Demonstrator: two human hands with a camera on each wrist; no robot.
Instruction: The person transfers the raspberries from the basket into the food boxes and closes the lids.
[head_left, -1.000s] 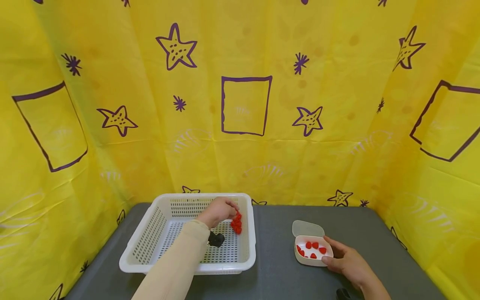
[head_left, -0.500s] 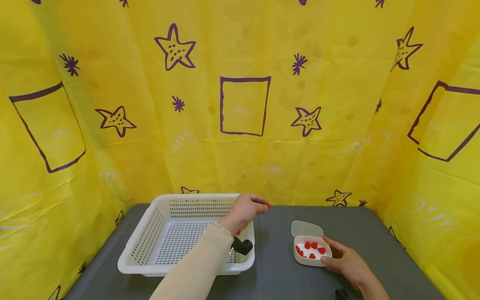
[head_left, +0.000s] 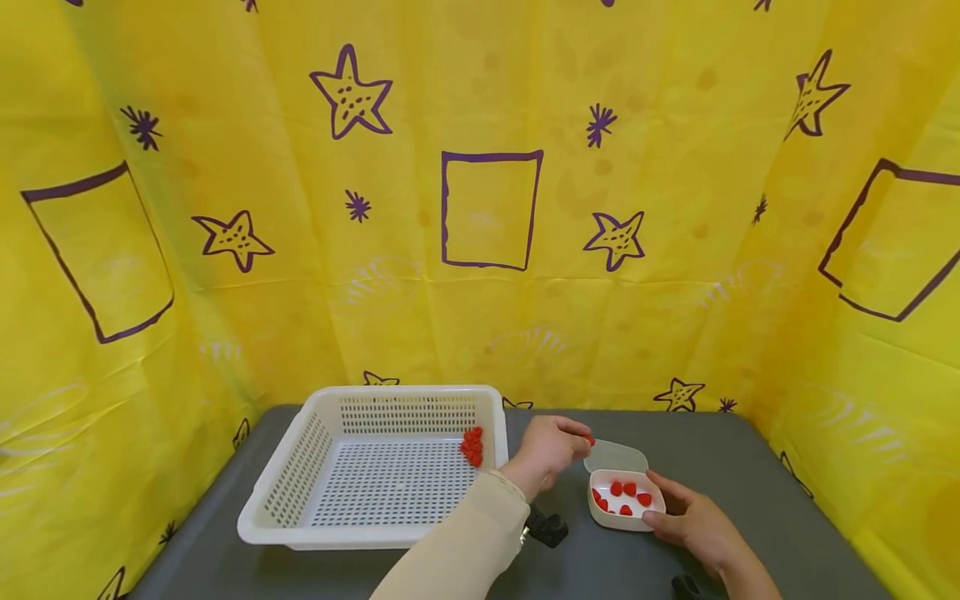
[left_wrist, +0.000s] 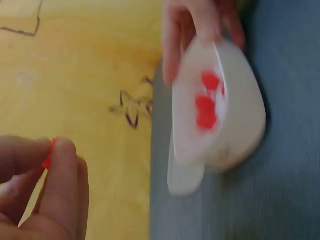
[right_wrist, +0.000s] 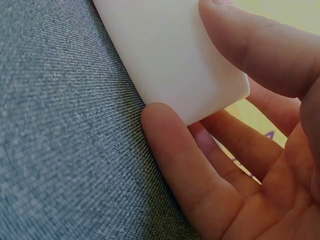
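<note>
Left fingers pinching red piece, shape unclear

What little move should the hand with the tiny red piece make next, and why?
Probably the left hand should move a bit rightward and lower the tiny red piece into the rounded white plastic-looking box. That hand pinches the piece near the box's open translucent lid, similar small red pieces lie inside, and the right hand holds the box.
</note>
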